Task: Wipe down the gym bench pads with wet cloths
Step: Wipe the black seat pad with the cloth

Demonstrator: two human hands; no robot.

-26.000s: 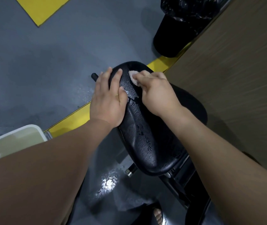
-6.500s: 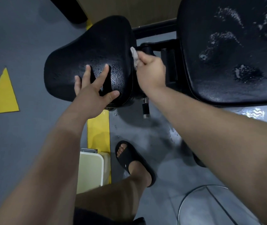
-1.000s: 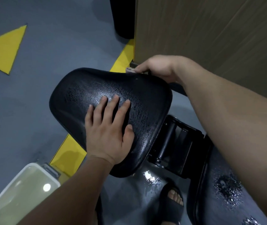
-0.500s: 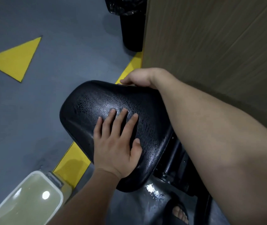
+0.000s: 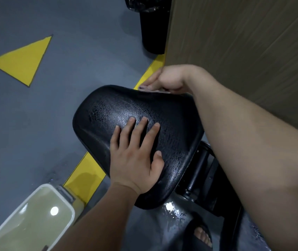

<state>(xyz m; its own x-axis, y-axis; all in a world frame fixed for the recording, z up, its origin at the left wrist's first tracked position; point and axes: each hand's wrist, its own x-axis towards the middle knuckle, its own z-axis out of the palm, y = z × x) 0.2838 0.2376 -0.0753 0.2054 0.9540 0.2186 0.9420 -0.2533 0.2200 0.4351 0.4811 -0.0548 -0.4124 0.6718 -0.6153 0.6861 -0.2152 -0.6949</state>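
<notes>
A black, wet, rounded bench seat pad (image 5: 173, 124) fills the middle of the head view. My left hand (image 5: 135, 156) lies flat on its top with the fingers straight. My right hand (image 5: 168, 80) reaches over the pad's far edge, fingers curled down behind it. A thin pale strip of the cloth (image 5: 153, 90) shows under that hand at the edge; the rest of the cloth is hidden. A corner of the second, wet pad (image 5: 258, 234) shows at the bottom right.
A white tub of cloudy water (image 5: 30, 220) stands on the grey floor at the lower left. A black bin (image 5: 153, 24) stands at the top beside a wood-grain wall (image 5: 244, 51). The black bench frame (image 5: 202, 178) is under the pad. My sandalled foot (image 5: 199, 234) is on the wet floor.
My right hand has slid along the pad's far edge toward its narrow end. My left hand has stayed flat on the pad. The view has shifted slightly.
</notes>
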